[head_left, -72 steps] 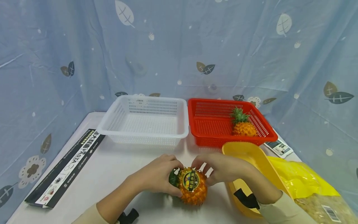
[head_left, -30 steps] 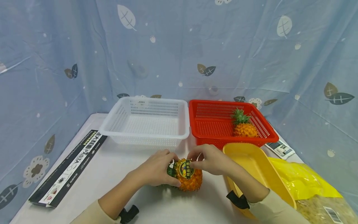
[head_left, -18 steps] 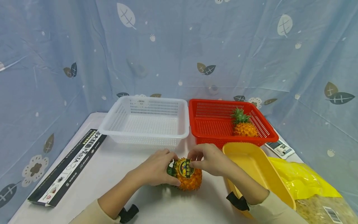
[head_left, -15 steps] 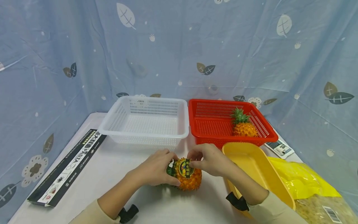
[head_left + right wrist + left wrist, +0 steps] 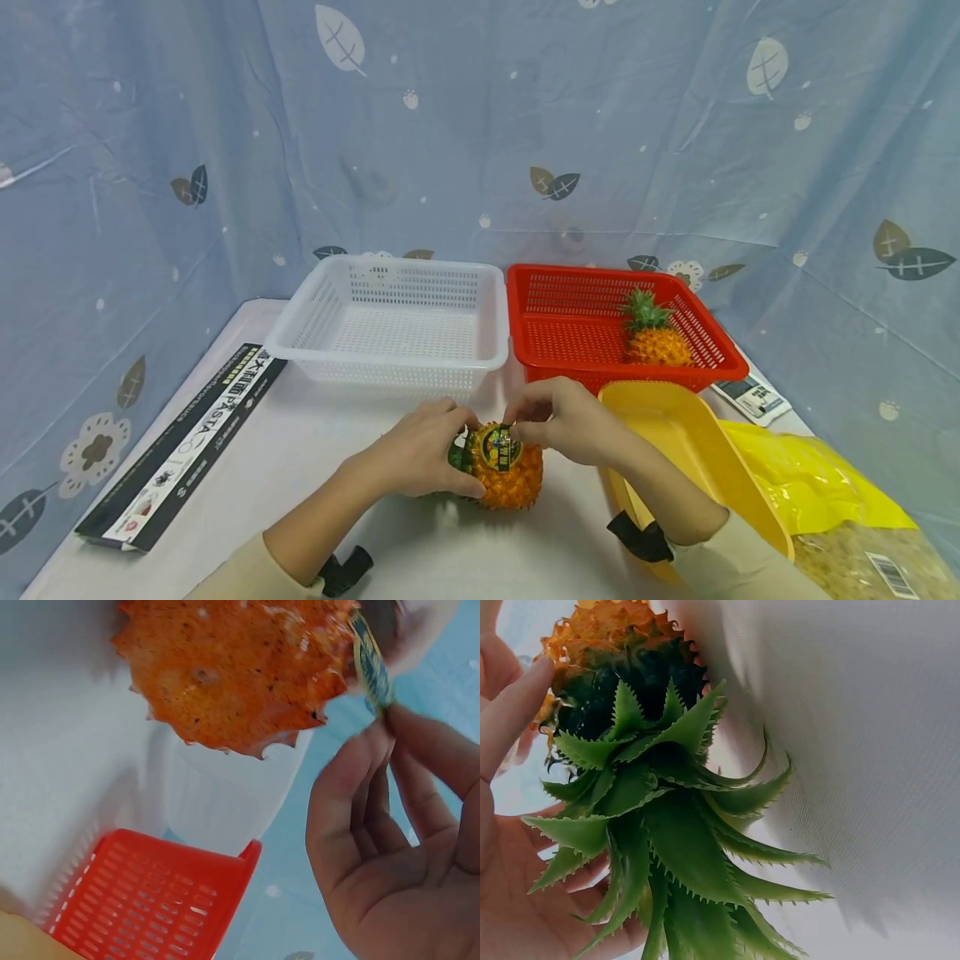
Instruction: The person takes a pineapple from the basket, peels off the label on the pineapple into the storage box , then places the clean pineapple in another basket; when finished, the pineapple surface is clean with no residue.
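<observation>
A toy-like orange pineapple (image 5: pixel 513 487) lies on its side on the white table, its green crown (image 5: pixel 690 847) pointing left. My left hand (image 5: pixel 420 454) grips it around the neck, thumb on the near side and fingers over the far side. A round sticker with a dark strip (image 5: pixel 495 450) sits on the fruit's upper face. Thumb and forefinger of my right hand (image 5: pixel 566 421) pinch the sticker's edge; in the right wrist view the sticker (image 5: pixel 371 664) stands out from the skin, held at its tip. The other right fingers curl toward the palm.
A white basket (image 5: pixel 390 362) and a red basket (image 5: pixel 555 369) stand at the back; a second pineapple (image 5: pixel 658 346) lies in the red one. A yellow tray (image 5: pixel 675 417) and a yellow-topped bag (image 5: pixel 817 483) are at right. A black pasta box (image 5: pixel 180 450) lies left.
The pineapple has shifted slightly away and left. My right hand has gone from the fruit's right side to the sticker, then moved slightly up, lifting its edge. The left hand keeps its grip.
</observation>
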The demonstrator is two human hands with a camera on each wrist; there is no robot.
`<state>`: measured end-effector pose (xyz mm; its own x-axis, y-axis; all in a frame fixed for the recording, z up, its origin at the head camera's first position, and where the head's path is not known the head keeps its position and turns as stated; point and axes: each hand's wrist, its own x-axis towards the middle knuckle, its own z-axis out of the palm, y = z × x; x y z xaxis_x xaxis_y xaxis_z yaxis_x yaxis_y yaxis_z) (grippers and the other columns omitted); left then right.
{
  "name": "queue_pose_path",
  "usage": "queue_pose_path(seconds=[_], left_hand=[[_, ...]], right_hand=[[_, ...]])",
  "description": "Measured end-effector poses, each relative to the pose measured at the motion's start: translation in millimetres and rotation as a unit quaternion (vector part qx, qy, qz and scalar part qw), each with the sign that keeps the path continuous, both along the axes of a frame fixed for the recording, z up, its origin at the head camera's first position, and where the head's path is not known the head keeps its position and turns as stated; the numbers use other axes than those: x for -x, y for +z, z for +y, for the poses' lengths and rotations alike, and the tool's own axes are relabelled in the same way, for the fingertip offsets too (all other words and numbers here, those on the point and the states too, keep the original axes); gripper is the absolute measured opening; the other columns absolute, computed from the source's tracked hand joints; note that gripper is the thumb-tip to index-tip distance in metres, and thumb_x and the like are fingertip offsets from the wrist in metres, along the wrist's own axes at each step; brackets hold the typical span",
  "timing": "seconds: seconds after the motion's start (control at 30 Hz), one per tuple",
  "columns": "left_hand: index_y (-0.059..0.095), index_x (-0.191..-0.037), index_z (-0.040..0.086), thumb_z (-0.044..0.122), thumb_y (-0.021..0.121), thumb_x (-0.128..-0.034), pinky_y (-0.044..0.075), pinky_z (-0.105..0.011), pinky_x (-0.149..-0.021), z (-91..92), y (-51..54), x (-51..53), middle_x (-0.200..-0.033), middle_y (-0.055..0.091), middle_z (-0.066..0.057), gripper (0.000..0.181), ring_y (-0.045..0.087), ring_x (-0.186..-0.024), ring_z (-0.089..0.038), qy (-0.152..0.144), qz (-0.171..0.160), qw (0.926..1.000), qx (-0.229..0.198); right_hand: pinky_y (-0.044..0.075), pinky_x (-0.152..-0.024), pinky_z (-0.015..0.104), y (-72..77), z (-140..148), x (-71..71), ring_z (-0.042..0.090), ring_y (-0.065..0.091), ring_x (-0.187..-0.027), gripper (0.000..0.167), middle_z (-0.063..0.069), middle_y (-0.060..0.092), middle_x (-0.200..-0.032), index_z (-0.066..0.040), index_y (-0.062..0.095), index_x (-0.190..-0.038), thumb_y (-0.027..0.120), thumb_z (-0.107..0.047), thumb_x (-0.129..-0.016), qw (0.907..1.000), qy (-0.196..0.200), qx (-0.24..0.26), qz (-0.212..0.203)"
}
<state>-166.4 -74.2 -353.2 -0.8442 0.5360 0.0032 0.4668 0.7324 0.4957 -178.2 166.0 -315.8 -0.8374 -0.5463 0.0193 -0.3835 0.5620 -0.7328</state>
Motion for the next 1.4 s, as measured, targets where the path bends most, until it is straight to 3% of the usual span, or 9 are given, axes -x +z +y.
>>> queue_pose_path(seconds=[0.13, 0.4, 0.63, 0.83, 1.4], left_hand=[[0.065, -0.122, 0.012, 0.046, 0.091, -0.071, 0.05, -0.047, -0.094, -0.6, -1.1, 0.4, -0.113, 0.061, -0.004, 0.066, 0.056, -0.109, -0.024, 0.001, 0.002, 1.0, -0.001], [0.065, -0.123, 0.013, 0.047, 0.091, -0.072, 0.05, -0.047, -0.097, -0.5, -0.9, 0.1, -0.115, 0.062, -0.006, 0.067, 0.056, -0.111, -0.026, 0.004, -0.002, 1.0, 0.0], [0.065, -0.123, 0.013, 0.047, 0.092, -0.0713, 0.05, -0.048, -0.098, -0.3, -0.3, 0.1, -0.114, 0.061, -0.004, 0.067, 0.056, -0.111, -0.025, 0.005, -0.002, 1.0, 0.0], [0.065, -0.124, 0.012, 0.047, 0.091, -0.0719, 0.049, -0.048, -0.1, -0.8, -1.3, 0.7, -0.117, 0.062, -0.005, 0.068, 0.056, -0.114, -0.027, 0.003, 0.002, 1.0, 0.003], [0.064, -0.126, 0.01, 0.047, 0.091, -0.0723, 0.047, -0.052, -0.105, -0.5, -1.1, -0.7, -0.124, 0.063, -0.009, 0.071, 0.057, -0.119, -0.03, 0.002, 0.002, 1.0, -0.001]], right_hand=[[0.06, -0.067, 0.033, 1.1, 4, 3.0, 0.019, 0.062, -0.074, 0.006, 0.004, 0.071, -0.087, -0.007, 0.074, -0.097, 0.073, -0.013, -0.094, 0.9967, 0.027, 0.038, -0.067], [0.062, -0.075, 0.035, 7.8, 12, 4.6, 0.024, 0.065, -0.077, 0.01, 0.008, 0.07, -0.092, -0.005, 0.073, -0.103, 0.071, -0.012, -0.096, 0.9887, 0.024, 0.076, -0.127], [0.063, -0.077, 0.034, 17.8, 21, 5.5, 0.03, 0.067, -0.084, 0.014, 0.01, 0.068, -0.095, -0.003, 0.072, -0.106, 0.07, -0.013, -0.097, 0.9869, 0.023, 0.078, -0.139], [0.065, -0.077, 0.039, 24.3, 31, 2.8, 0.032, 0.072, -0.082, 0.016, 0.015, 0.069, -0.097, -0.001, 0.07, -0.106, 0.072, -0.014, -0.096, 0.9844, 0.01, 0.086, -0.153], [0.065, -0.081, 0.046, 32.0, 73, 3.2, 0.035, 0.074, -0.084, 0.02, 0.017, 0.066, -0.1, 0.001, 0.067, -0.11, 0.071, -0.014, -0.098, 0.9814, -0.004, 0.077, -0.176]])
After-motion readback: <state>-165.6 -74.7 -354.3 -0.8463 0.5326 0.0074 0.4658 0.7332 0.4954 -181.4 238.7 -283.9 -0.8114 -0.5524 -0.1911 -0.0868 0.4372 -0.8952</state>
